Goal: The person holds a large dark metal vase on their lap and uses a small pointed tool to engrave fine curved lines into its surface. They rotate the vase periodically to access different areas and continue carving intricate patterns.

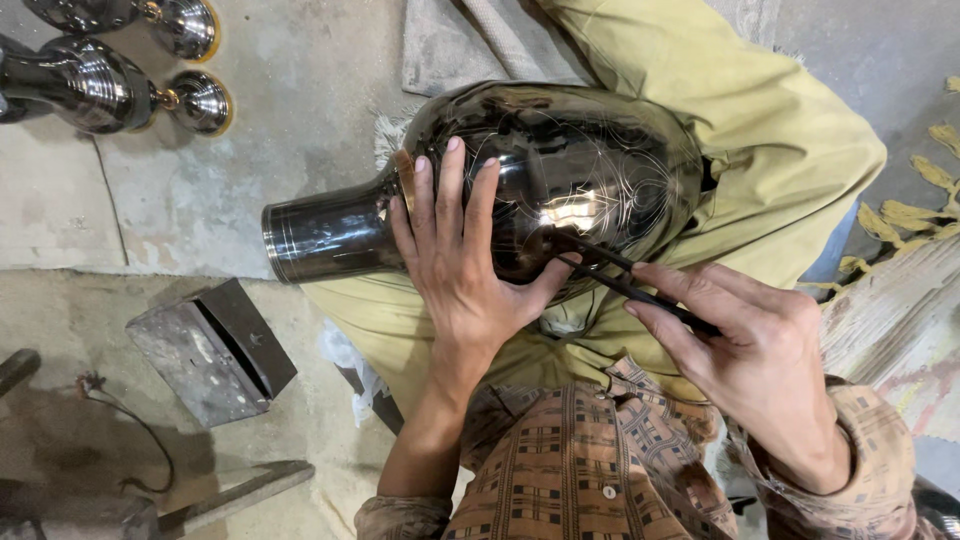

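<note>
Vase, dark polished metal, lies on its side across my lap on the olive-green trousers, its neck pointing out past my left fingertips and its belly under both hands. My left hand lies flat and spread over the shoulder of it, fingers splayed toward the neck, thumb hooked around the lower curve to steady it. My right hand is pinched narrow around a thin dark engraving tool, whose tip meets the metal just beside my left thumb. Fine pale lines already curl over the belly beyond the tip, so I judge the engraving is well under way; the next stroke calls for a light, even push while the left hand keeps the body from rolling.

Beyond my left fingertips, on the concrete floor, stand other shiny metal vessels with brass collars. Below my left wrist sits a grey metal box with a slot. No packages, labels or signs show. A fringed mat lies outside my right hand.
</note>
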